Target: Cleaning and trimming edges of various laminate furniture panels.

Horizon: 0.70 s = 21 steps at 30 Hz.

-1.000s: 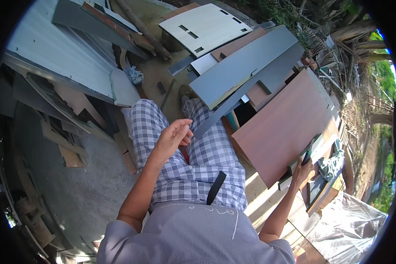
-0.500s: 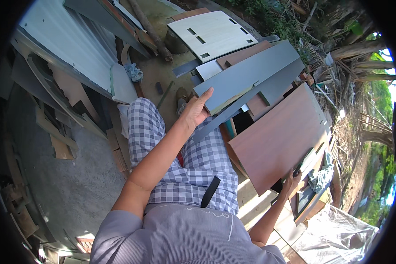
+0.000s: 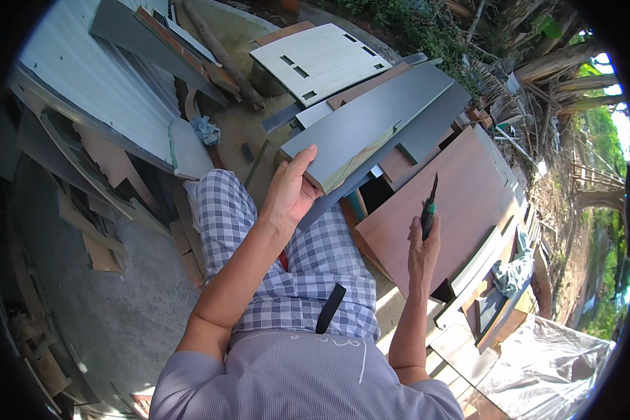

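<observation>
Leaning across the heap of boards, the long grey panel (image 3: 371,126) is the biggest piece in hand, and everything else sits relative to it. Its near end rests against the left hand (image 3: 290,192), whose grip is closed on the panel's lower corner, thumb up along the grey face and fingers curled under the edge. Below and to the right of the grey panel lies a reddish-brown board (image 3: 462,210), tilted, overlapped at its upper edge by the panel. Above the grey panel, farther away, lies a pale board with slots (image 3: 322,59). Left of the panel's near end, a crumpled blue-grey rag (image 3: 205,130) lies on the ground. Right of the panel's near end, over the brown board, the right hand (image 3: 421,255) has its grip closed around a screwdriver with a green-and-black handle (image 3: 429,210), tip pointing up.
</observation>
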Motion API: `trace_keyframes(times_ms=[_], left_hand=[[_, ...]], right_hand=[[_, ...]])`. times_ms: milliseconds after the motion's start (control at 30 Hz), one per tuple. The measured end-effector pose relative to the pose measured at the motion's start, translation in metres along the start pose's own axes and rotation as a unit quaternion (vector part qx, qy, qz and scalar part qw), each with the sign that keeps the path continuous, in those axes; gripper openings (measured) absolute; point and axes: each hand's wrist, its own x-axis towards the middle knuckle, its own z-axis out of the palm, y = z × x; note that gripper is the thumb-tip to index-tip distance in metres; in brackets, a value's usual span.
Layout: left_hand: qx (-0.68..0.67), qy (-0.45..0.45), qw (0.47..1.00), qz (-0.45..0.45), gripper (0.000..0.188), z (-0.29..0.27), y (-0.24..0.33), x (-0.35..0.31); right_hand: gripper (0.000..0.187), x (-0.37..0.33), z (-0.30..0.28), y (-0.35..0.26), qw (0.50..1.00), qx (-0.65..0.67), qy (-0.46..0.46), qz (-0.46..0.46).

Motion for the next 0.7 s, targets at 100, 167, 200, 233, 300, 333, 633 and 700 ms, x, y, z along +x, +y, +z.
trace_keyframes(times_ms=[100, 167, 200, 233, 300, 333, 633, 700], left_hand=[[0.009, 0.014, 1.0, 0.003, 0.042, 0.003, 0.005, -0.015], [0.015, 0.016, 1.0, 0.006, 0.042, 0.004, 0.005, -0.021], [0.013, 0.029, 0.999, 0.009, 0.041, 0.004, 0.004, -0.023], [0.011, 0.041, 0.999, 0.012, 0.041, 0.005, 0.003, -0.026], [0.012, 0.038, 0.999, 0.006, 0.04, 0.003, 0.005, -0.031], [0.013, 0.036, 0.999, -0.001, 0.04, 0.002, 0.006, -0.034], [-0.019, 0.069, 0.996, -0.057, 0.039, -0.019, 0.018, -0.078], [-0.036, 0.063, 0.995, -0.066, 0.038, -0.023, 0.022, -0.092]], right_hand=[[0.039, -0.023, 0.034, -0.023, 0.982, -0.099, -0.068, -0.145], [0.046, -0.038, 0.049, -0.038, 0.966, -0.1, -0.119, -0.209], [0.048, -0.041, 0.057, -0.037, 0.963, -0.11, -0.131, -0.209], [0.048, -0.042, 0.061, -0.034, 0.963, -0.11, -0.13, -0.209], [0.047, -0.039, 0.066, -0.03, 0.958, -0.14, -0.113, -0.225], [0.046, -0.034, 0.066, -0.03, 0.961, -0.143, -0.108, -0.21], [0.033, 0.004, 0.037, -0.02, 0.987, -0.1, -0.009, -0.123], [0.035, 0.016, 0.033, -0.017, 0.993, -0.096, -0.014, -0.073]])
